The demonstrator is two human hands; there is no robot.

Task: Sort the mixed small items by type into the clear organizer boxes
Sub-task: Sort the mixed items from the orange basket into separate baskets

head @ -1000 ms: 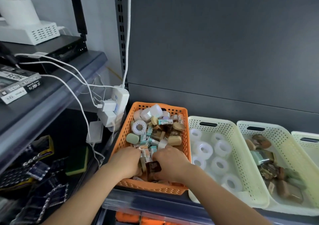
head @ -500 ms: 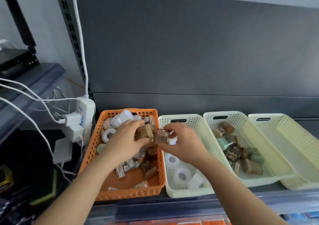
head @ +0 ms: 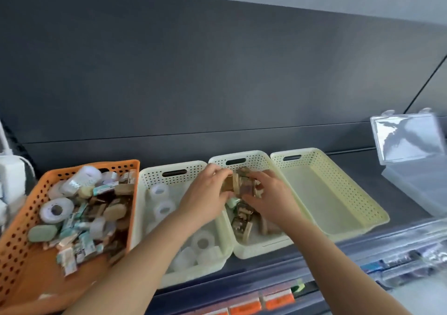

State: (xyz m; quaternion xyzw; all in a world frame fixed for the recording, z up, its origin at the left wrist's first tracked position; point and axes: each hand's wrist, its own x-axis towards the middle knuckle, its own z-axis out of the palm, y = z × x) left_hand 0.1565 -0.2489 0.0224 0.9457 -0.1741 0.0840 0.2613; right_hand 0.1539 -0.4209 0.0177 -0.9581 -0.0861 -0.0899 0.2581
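An orange basket at the left holds mixed small items: tape rolls, green and tan soaps, small packets. To its right a cream basket contains several white tape rolls. The second cream basket holds brown wrapped soaps. My left hand and my right hand together grip a handful of brown wrapped soaps above that second cream basket.
A third cream basket stands further right with nothing inside. A clear lidded box sits open at the far right. A dark back panel rises behind the shelf. White chargers hang at the far left.
Both hands lifted a bundle of brown soaps out of the orange basket and carried it rightward over the second cream basket. The view swung right.
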